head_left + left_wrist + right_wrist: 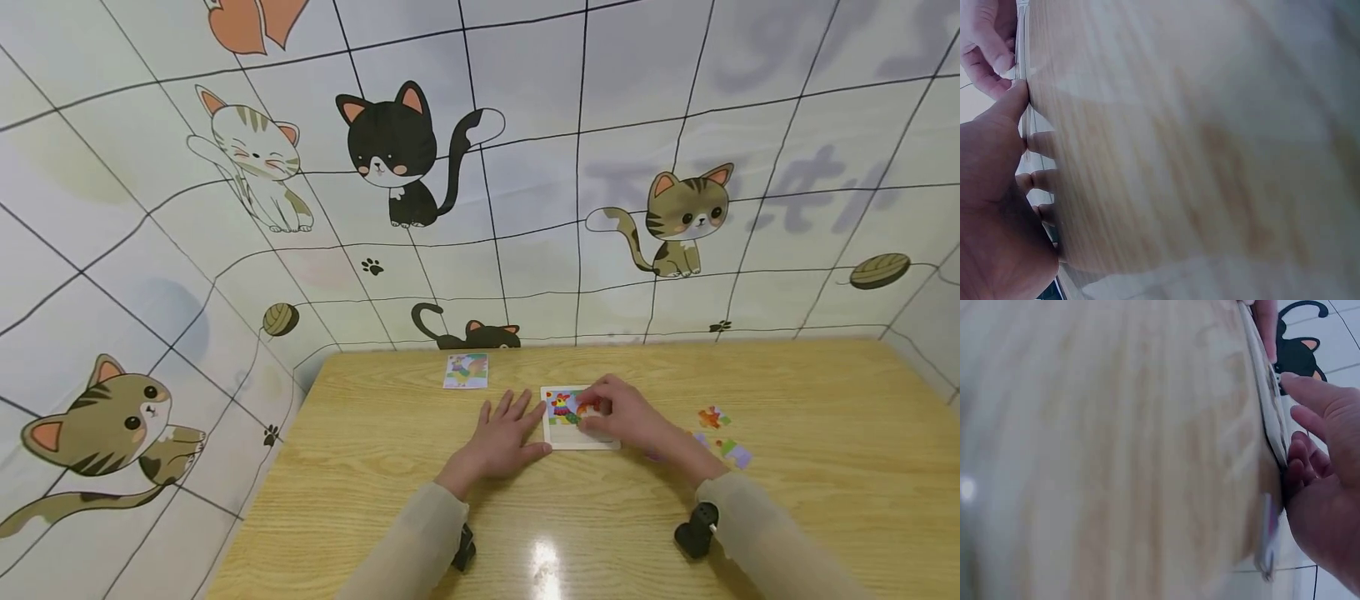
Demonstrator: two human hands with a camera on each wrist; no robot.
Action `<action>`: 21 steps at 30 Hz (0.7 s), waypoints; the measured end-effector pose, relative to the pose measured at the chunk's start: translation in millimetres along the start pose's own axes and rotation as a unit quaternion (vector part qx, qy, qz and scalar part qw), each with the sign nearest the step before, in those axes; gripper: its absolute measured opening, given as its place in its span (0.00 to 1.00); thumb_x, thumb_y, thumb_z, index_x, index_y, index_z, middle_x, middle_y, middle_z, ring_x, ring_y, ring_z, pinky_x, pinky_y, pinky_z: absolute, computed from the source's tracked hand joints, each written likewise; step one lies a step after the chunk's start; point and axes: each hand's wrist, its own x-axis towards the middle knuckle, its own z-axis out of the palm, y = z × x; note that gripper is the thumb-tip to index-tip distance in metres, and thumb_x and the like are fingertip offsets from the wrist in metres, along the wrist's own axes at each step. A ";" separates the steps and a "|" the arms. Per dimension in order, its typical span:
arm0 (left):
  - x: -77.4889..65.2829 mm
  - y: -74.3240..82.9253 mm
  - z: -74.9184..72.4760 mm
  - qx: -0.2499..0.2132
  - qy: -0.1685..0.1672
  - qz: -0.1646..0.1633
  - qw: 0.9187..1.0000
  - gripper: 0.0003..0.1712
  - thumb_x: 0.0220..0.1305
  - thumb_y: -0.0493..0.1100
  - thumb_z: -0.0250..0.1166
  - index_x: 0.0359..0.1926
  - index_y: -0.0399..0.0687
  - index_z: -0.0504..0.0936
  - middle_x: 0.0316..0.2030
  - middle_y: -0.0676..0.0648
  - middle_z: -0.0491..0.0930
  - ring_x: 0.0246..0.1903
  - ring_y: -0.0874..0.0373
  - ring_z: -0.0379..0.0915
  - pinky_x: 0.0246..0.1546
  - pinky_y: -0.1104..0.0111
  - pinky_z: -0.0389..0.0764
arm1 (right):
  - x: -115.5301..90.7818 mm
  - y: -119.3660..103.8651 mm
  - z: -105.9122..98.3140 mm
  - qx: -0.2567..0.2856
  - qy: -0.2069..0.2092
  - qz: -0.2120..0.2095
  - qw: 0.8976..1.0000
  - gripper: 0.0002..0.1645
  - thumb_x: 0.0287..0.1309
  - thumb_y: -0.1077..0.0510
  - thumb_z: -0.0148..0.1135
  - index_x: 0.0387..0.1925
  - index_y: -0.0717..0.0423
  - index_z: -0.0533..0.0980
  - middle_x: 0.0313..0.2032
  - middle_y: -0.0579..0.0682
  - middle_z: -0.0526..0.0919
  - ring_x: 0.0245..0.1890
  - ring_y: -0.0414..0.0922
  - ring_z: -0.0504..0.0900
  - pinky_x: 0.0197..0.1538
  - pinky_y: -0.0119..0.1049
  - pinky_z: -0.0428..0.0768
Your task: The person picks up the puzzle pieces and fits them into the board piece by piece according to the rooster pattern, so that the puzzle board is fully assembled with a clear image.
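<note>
A jigsaw puzzle in a white frame tray [555, 445] lies on the table, its upper part filled with a colourful rooster picture [560, 405]. My left hand [501, 442] rests spread on the wood, thumb and index finger at the tray's left edge. Over the tray's right half, my right hand [621, 414] pinches an orange puzzle piece [591, 410] between thumb and index finger, close to the board; the hand hides part of the picture. In the right wrist view the right hand's fingers [1310, 394] are bent beside the tray's edge [1266, 406].
Several loose puzzle pieces lie to the right, among them an orange one [713, 417] and a green and lilac one [735, 453]. A square picture card [466, 372] lies at the table's back left. A cat-patterned wall [540, 275] stands behind the wooden table [360, 433].
</note>
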 end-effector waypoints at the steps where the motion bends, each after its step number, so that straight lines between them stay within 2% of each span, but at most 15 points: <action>1: 0.3 0.2 0.0 0.000 0.001 0.001 1.000 0.41 0.77 0.64 0.52 0.82 0.55 0.55 0.81 0.44 0.45 0.80 0.42 0.34 0.73 0.39 0.40 | -0.7 -0.3 -2.4 0.003 0.005 0.000 1.000 0.21 0.58 0.60 0.75 0.52 0.64 0.83 0.41 0.54 0.75 0.32 0.45 0.69 0.34 0.35 0.71; 8: -0.4 1.8 -0.5 -0.002 0.002 0.006 1.000 0.40 0.77 0.62 0.53 0.81 0.53 0.56 0.81 0.42 0.45 0.79 0.40 0.35 0.73 0.37 0.40 | -13.9 7.6 -26.4 0.012 0.026 0.002 1.000 0.19 0.63 0.60 0.72 0.54 0.62 0.82 0.46 0.58 0.77 0.32 0.44 0.70 0.31 0.36 0.71; 12: -1.2 1.7 -0.5 -0.001 0.001 0.005 1.000 0.40 0.77 0.62 0.53 0.81 0.53 0.56 0.81 0.43 0.45 0.79 0.41 0.35 0.73 0.38 0.40 | -26.3 19.1 -45.7 -0.002 0.033 0.000 0.999 0.19 0.64 0.60 0.71 0.54 0.62 0.82 0.51 0.59 0.80 0.36 0.44 0.75 0.35 0.36 0.75; 19: -1.5 1.8 -1.0 0.000 0.003 0.004 1.000 0.40 0.77 0.63 0.53 0.82 0.54 0.56 0.81 0.44 0.45 0.80 0.42 0.35 0.73 0.39 0.41 | -50.5 37.3 -80.6 -0.020 0.030 0.038 0.999 0.21 0.66 0.56 0.70 0.56 0.63 0.81 0.50 0.58 0.84 0.42 0.45 0.78 0.38 0.36 0.79; 21: -1.4 1.8 -1.1 0.000 0.003 0.005 1.000 0.40 0.77 0.63 0.53 0.82 0.54 0.55 0.81 0.44 0.45 0.80 0.42 0.34 0.73 0.39 0.40 | -56.5 42.5 -88.9 -0.024 0.030 0.050 0.998 0.22 0.67 0.56 0.69 0.57 0.64 0.80 0.50 0.58 0.83 0.41 0.45 0.78 0.35 0.36 0.79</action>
